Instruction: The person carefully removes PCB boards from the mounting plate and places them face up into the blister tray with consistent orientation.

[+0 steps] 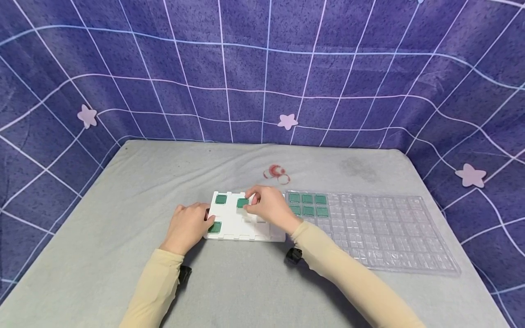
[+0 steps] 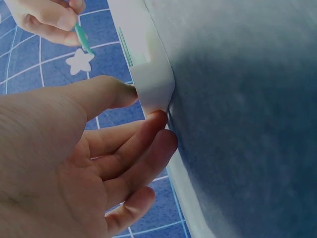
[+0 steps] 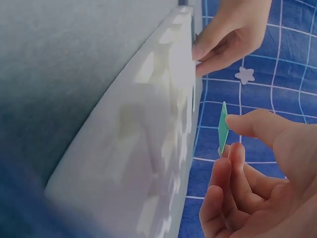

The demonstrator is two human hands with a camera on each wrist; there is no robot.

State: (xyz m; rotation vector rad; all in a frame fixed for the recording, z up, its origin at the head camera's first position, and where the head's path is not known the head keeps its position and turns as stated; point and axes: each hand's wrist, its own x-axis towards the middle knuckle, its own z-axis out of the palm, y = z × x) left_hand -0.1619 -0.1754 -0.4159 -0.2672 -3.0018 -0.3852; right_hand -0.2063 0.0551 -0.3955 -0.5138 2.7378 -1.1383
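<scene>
My left hand (image 1: 186, 228) grips the left end of a white tray (image 1: 234, 230), thumb on top and fingers at its side, as the left wrist view shows. Between thumb and fingertips, my right hand (image 1: 272, 207) pinches a small green circuit board (image 1: 242, 203) by its edges. The right wrist view shows this green board (image 3: 223, 128) edge-on, held apart from the tray. Two more green boards lie in the white tray: one at the far left corner (image 1: 221, 199), the other at the near left (image 1: 215, 227), beside my left thumb. My right hand hides part of the tray.
Right of the white tray lies a clear plastic tray (image 1: 381, 228) with many small compartments. Several green boards (image 1: 307, 211) fill compartments at its far left. A grey cloth (image 1: 123, 255) with red marks (image 1: 276, 172) covers the table; a blue curtain (image 1: 246, 68) hangs behind.
</scene>
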